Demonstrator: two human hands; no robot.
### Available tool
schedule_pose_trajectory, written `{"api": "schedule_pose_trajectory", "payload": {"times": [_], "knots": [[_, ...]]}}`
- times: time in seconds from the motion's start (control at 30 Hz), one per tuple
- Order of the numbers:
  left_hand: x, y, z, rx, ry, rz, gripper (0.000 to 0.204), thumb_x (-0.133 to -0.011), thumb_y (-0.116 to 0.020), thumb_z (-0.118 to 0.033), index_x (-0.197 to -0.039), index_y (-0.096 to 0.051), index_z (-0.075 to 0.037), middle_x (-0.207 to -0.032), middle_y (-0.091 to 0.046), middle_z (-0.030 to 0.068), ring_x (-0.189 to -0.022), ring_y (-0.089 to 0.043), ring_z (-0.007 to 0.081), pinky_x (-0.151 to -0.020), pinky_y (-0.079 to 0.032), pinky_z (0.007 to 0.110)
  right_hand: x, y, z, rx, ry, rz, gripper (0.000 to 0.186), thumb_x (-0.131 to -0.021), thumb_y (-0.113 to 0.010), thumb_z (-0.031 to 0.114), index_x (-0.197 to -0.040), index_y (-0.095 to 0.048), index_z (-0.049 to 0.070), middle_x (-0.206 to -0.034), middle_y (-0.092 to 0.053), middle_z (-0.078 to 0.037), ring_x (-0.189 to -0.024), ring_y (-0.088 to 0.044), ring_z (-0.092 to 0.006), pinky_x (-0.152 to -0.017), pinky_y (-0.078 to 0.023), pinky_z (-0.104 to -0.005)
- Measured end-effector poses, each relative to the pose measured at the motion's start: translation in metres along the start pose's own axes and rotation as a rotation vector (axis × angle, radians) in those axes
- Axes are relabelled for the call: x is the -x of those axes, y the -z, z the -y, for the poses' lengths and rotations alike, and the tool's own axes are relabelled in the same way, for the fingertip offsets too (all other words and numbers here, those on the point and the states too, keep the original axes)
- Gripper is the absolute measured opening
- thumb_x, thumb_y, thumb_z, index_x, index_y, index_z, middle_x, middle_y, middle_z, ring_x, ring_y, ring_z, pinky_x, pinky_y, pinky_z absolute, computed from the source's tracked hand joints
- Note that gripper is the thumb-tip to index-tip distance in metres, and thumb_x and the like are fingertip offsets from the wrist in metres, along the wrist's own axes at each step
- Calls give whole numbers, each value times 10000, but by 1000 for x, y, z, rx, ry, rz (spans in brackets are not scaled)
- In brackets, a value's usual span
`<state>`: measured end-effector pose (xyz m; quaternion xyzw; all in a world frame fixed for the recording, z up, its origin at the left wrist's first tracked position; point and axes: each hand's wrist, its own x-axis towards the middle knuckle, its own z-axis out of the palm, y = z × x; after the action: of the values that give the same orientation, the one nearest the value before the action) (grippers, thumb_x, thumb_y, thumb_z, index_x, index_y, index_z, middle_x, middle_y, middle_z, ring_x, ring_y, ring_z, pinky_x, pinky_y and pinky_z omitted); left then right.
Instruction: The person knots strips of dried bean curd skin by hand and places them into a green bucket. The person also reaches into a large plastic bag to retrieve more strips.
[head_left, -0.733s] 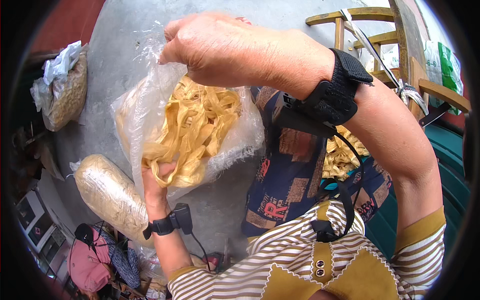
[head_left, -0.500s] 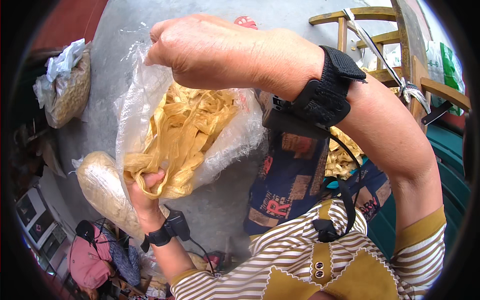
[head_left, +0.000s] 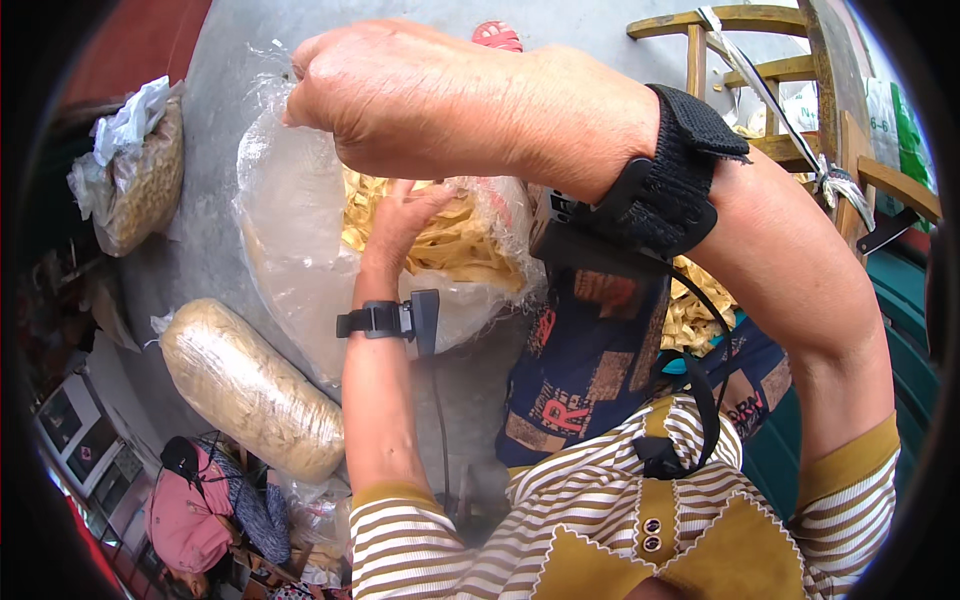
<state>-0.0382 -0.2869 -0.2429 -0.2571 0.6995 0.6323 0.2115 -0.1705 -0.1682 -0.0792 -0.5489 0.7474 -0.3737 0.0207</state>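
A clear plastic bag stands with its mouth spread, holding a heap of golden-yellow, ribbon-like strips. My right hand is closed on the bag's far left rim, its fingertips turned away from view. Inside the mouth, my left hand lies on the strips with its thumb stretched apart. Some of its fingers are hidden behind my right hand. Black straps with small devices circle both wrists.
On the floor at left lie a long, filled clear bag and another stuffed bag. More yellow strips sit beside my patterned trouser legs. A wooden chair stands at far right. A person in pink is at lower left.
My left hand has moved from the bag's near left side, where yellow strips hung over it, into the bag's mouth. The strips now lie lower inside. My right hand stays at the rim.
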Motion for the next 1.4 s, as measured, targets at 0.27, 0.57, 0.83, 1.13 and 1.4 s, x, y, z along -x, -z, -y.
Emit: {"api": "schedule_pose_trajectory", "payload": {"times": [0.27,0.57,0.83,1.13,1.4], "knots": [[115,165,120,-1173,620,-523,610,-851,-412,-30,-1407,-229,-201,-1129,-614,183,-977,-612,316,-811,-484,394,2,-11,10,-66,18,119,217,-724,-537,0,-874,-693,4,-896,-658,-200,-890,-645,-344,-761,-520,-397],[26,159,82,-610,151,-531,440,-761,-604,-112,-1181,-532,-3,-1086,-632,145,-954,-590,206,-824,-465,306,-19,10,-10,-209,60,28,253,-717,-467,22,-878,-657,-20,-940,-591,-307,-958,-594,-377,-809,-478,-413],[24,95,83,-744,407,-449,824,-562,-819,-147,-1241,-393,41,-1210,-514,238,-1093,-514,377,-961,-420,359,7,28,5,-638,-319,149,391,-885,-333,192,-1075,-606,-15,-1094,-614,-242,-1113,-555,-309,-921,-409,-395],[2,99,139,-389,252,-577,364,-639,-678,-61,-952,-497,-17,-891,-548,111,-775,-509,224,-686,-422,314,-24,-16,-3,-137,-134,82,208,-763,-563,62,-915,-704,45,-894,-681,-148,-876,-659,-297,-778,-518,-367],[-18,145,195,-263,65,-644,112,-708,-575,-31,-816,-553,-54,-692,-557,32,-593,-508,136,-526,-416,281,-10,-12,-13,-366,-202,85,254,-802,-493,118,-970,-670,48,-960,-648,-167,-938,-619,-292,-810,-483,-373]]}}
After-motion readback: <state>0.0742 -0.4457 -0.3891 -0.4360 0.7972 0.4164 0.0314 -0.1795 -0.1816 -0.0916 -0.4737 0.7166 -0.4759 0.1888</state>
